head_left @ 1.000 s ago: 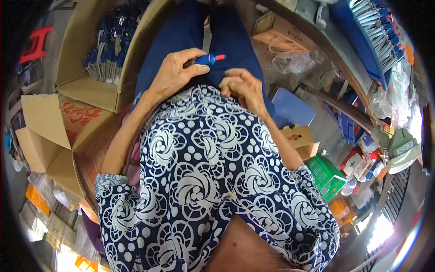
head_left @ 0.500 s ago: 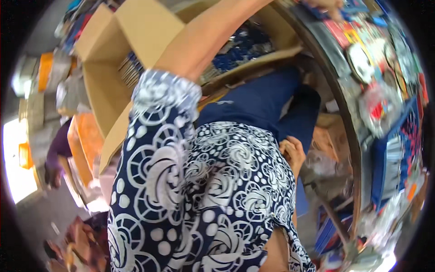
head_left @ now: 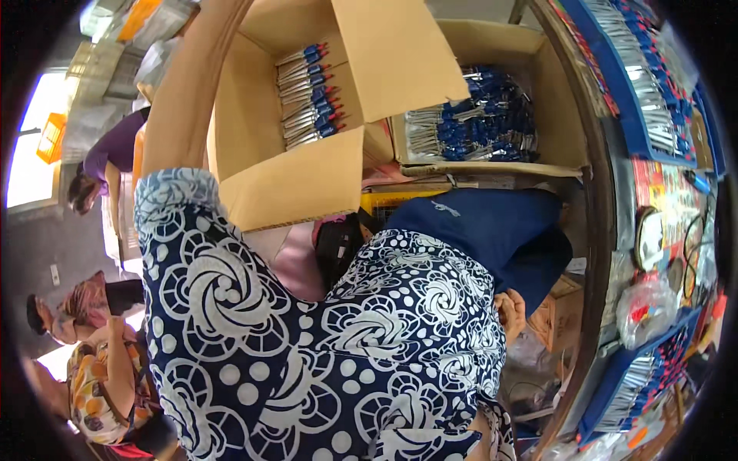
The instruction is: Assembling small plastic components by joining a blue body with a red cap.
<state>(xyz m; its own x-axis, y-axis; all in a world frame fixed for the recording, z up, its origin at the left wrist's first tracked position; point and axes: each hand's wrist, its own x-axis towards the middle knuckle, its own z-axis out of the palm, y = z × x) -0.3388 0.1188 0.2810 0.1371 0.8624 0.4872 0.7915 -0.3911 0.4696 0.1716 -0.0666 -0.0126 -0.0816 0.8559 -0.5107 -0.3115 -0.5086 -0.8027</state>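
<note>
My left arm (head_left: 188,100) reaches up past the left side of an open cardboard box (head_left: 231,123), and its hand is beyond the upper edge of the picture. Inside that box lies a row of slender silver items (head_left: 311,96) with blue ends and red tips. My right hand (head_left: 510,313) is low at my side, against the navy cloth over my leg. Its fingers are curled; what they hold, if anything, is hidden. Beyond my legs, a second cardboard box (head_left: 565,100) holds a heap of similar silver-and-blue items (head_left: 477,119).
Along my right runs a workbench edge (head_left: 592,230). On it are a blue tray (head_left: 626,115) of the items, another blue tray (head_left: 607,407) and a clear plastic bag (head_left: 646,311). Several people, one in purple (head_left: 111,161), are at the left. A yellow crate (head_left: 403,201) sits below the boxes.
My left arm has swung from across the box toward the bench over to the upper left, its hand leaving view. The view has shifted, showing both boxes' contents. My right hand stays at my side.
</note>
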